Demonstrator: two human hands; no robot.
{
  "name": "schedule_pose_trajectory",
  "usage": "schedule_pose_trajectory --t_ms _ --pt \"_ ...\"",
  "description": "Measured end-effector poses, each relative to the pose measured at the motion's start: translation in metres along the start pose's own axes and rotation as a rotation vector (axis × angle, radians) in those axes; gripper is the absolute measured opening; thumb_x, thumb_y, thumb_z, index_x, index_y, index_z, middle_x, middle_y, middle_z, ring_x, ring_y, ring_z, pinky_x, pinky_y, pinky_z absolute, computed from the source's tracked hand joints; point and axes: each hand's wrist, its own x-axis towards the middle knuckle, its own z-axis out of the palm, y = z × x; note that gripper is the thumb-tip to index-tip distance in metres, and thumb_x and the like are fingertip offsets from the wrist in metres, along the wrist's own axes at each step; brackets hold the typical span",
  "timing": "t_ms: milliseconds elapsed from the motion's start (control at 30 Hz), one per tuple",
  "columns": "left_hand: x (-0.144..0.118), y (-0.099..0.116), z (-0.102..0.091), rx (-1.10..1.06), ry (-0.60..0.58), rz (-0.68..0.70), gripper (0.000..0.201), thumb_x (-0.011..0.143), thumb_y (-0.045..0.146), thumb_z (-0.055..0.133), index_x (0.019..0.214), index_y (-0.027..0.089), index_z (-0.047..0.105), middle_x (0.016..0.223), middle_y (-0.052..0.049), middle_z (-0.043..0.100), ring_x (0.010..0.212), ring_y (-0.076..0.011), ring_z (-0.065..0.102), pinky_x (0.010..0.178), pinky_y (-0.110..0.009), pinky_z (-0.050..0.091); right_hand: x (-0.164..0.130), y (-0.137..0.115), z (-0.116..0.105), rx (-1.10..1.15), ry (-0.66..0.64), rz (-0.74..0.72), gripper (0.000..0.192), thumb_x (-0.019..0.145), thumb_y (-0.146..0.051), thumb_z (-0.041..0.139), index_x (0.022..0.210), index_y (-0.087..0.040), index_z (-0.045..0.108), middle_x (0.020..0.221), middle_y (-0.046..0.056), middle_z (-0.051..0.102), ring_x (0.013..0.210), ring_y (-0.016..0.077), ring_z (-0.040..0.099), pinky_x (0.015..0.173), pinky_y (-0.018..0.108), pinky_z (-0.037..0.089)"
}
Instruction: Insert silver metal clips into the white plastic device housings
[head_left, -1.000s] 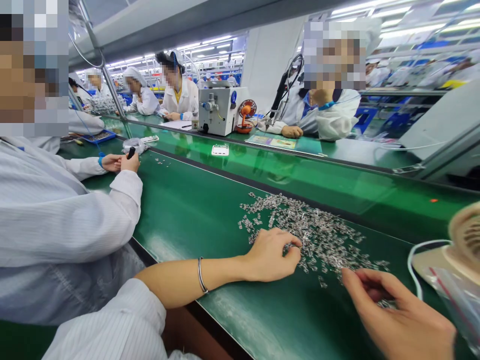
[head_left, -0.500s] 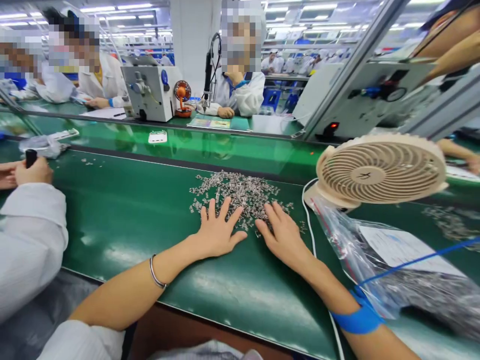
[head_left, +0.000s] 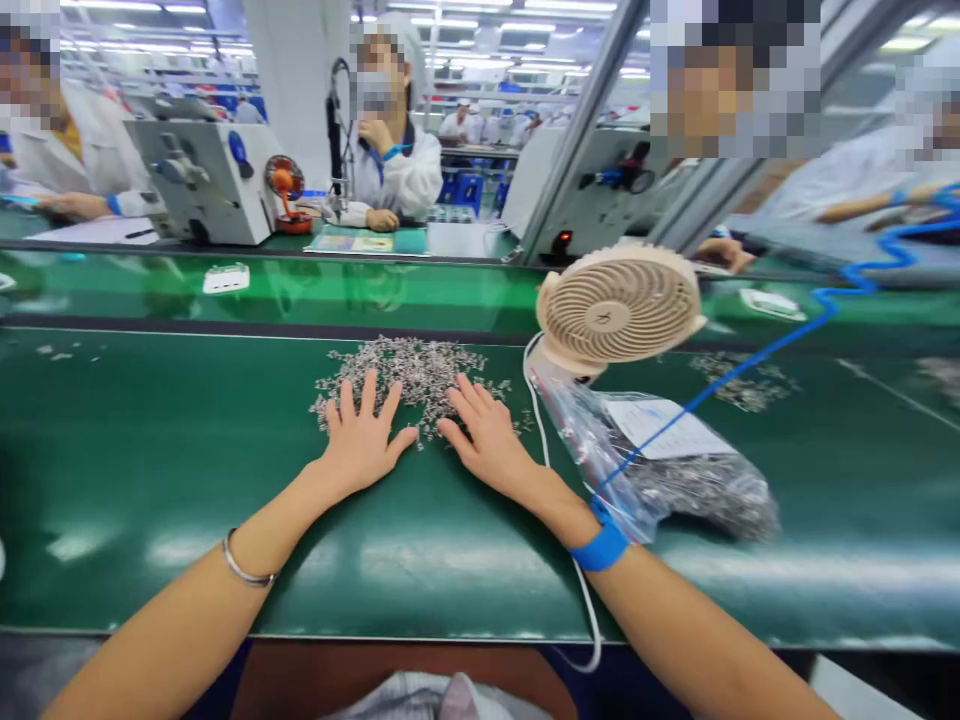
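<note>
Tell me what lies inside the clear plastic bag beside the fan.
The plastic bag holds a white paper slip and many small grey metal parts. Whatever lies beneath them is hidden.

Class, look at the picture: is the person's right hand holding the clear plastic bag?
No: the right hand lies flat, fingers spread, on the pile of small metal parts, apart from the plastic bag.
</note>
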Motion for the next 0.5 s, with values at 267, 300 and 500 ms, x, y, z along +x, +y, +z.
schedule_pose_trajectory --t_ms 267,300,500 --pt "-0.007 0.007 0.003 0.043 0.048 0.115 0.058 0.088 0.052 0.031 0.141 0.031 0.02 0.151 -0.01 0.008 0.132 -0.0452 0.008 0.1 -0.062 0.018 -0.014 -0.01 -0.023 -0.148 0.267 0.006 0.047 0.087 -0.032 0.043 0.13 -0.015 0.044 0.145 0.015 0.025 0.133 0.0313 0.022 0.102 0.053 0.024" --pt "-0.007 0.007 0.003 0.051 0.053 0.112 0.058 0.088 0.052 0.031 0.141 0.031 0.021 0.15 -0.01 0.009 0.132 -0.0454 0.009 0.1 -0.062 0.018 -0.019 -0.012 -0.029 -0.188 0.306 0.027 0.048 0.086 -0.032 0.044 0.131 -0.017 0.043 0.145 0.014 0.025 0.133 0.0324 0.021 0.102 0.055 0.022" --pt "-0.003 0.004 0.005 0.066 0.074 0.107 0.057 0.087 0.052 0.032 0.14 0.032 0.023 0.15 -0.01 0.012 0.132 -0.0461 0.009 0.099 -0.062 0.019 -0.063 0.017 -0.054 -0.42 0.338 0.358 0.063 0.08 -0.029 0.051 0.137 -0.011 0.033 0.144 0.023 0.024 0.125 0.0473 0.027 0.089 0.067 0.024"
